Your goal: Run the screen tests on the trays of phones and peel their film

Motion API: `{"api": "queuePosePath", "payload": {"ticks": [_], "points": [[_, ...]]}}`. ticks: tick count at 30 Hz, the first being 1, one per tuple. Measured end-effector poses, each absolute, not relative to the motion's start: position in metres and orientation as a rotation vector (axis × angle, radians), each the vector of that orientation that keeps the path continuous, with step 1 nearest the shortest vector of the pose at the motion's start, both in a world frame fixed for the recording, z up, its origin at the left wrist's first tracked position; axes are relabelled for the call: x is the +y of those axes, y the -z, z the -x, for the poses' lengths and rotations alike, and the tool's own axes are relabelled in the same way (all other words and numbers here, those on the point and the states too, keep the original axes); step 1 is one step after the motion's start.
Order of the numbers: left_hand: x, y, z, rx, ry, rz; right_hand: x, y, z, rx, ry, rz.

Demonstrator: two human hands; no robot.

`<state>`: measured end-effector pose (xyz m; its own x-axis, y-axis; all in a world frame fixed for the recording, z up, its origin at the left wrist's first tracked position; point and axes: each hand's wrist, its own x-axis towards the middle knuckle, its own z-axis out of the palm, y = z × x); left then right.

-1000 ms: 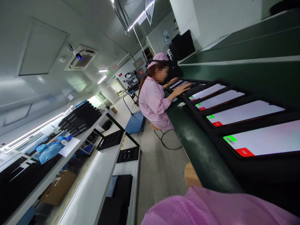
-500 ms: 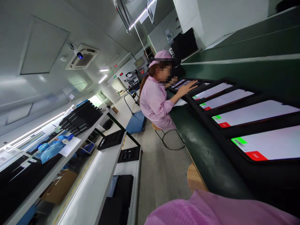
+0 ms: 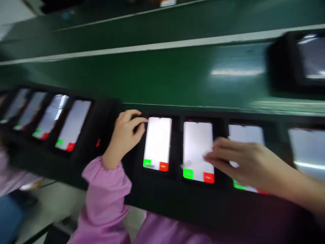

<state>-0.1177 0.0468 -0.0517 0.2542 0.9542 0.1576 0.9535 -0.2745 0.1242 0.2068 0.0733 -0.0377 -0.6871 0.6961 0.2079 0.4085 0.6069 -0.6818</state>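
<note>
Several phones lie in a black tray, their screens lit white with green and red blocks at the bottom. My left hand is at the upper left of one phone, fingers curved and apart, index fingertip at its edge. It holds nothing visible. Over the right side of the neighbouring phone is my right hand, blurred, with fingers and thumb drawn together. Whatever is in that pinch, if anything, does not show. A third phone is partly hidden beneath this hand.
Another black tray of lit phones stands at the left. At the far right are a further phone and a dark block with a glossy screen. Green work surface stretches behind. A co-worker's sleeve is at the left edge.
My view has swung from the room and a seated co-worker on the left down to the phones in front. Both my hands have come into sight.
</note>
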Motion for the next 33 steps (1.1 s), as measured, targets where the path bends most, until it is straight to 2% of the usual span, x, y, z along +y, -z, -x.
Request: {"api": "queuePosePath", "payload": {"ticks": [2,8,19,29,33], "points": [[0.046,0.062,0.126,1.876,-0.685,-2.393,0.089,0.039,-0.22,-2.309,-0.918,1.022],[0.042,0.068,0.136,1.802,-0.672,-2.381,0.137,0.033,-0.219,-1.778,-1.222,1.25],[0.052,0.066,0.117,1.902,-0.648,-2.222,0.131,0.031,-0.216,-1.84,-1.168,1.141],[0.057,0.074,0.121,1.86,-0.711,-2.261,0.124,0.025,-0.212,-1.881,-1.117,1.215],[0.061,0.074,0.12,1.806,-0.856,-2.381,0.119,0.023,-0.21,-1.901,-1.048,1.276]]}}
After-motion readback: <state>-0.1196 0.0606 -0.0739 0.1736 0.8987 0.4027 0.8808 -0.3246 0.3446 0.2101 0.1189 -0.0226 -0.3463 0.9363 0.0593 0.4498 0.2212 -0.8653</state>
